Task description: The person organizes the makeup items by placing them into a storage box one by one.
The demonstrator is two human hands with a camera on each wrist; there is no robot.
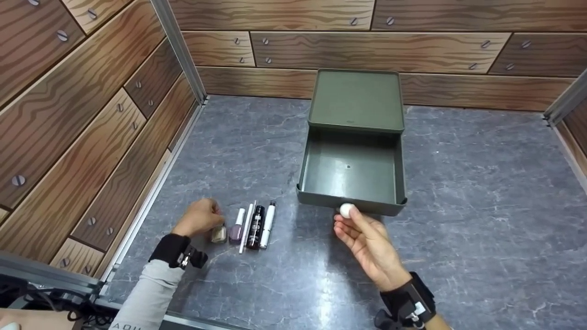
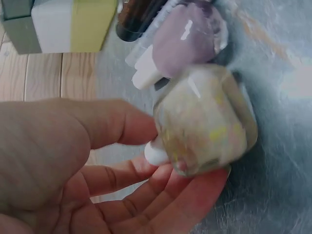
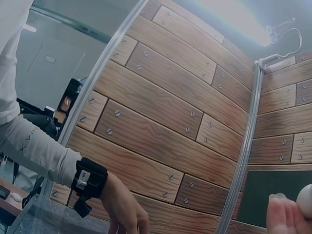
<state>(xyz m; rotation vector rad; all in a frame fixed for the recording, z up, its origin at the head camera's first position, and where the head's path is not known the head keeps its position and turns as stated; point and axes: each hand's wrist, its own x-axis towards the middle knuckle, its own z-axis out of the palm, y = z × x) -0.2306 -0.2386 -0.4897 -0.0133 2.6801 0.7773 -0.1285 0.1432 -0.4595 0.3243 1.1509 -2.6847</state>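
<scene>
My left hand (image 1: 200,217) pinches the white cap of a small clear nail polish bottle (image 2: 207,122) with pale, yellowish contents. Beside it lies a purple nail polish bottle (image 1: 236,232) with a white cap. Further right in the same row are a thin white stick (image 1: 246,229), a black tube (image 1: 255,228) and a white tube with a dark end (image 1: 268,225). My right hand (image 1: 373,250) holds a round white knob (image 1: 346,210) at the front of a dark green drawer (image 1: 351,176). The drawer stands pulled out and holds nothing visible.
Behind the drawer is the green box's flat top (image 1: 357,98), near the back wood-patterned wall (image 1: 380,48). Another such wall (image 1: 105,151) rises on the left, with a metal rail (image 1: 146,201) along its foot. The floor of the booth is a grey marbled surface (image 1: 481,220).
</scene>
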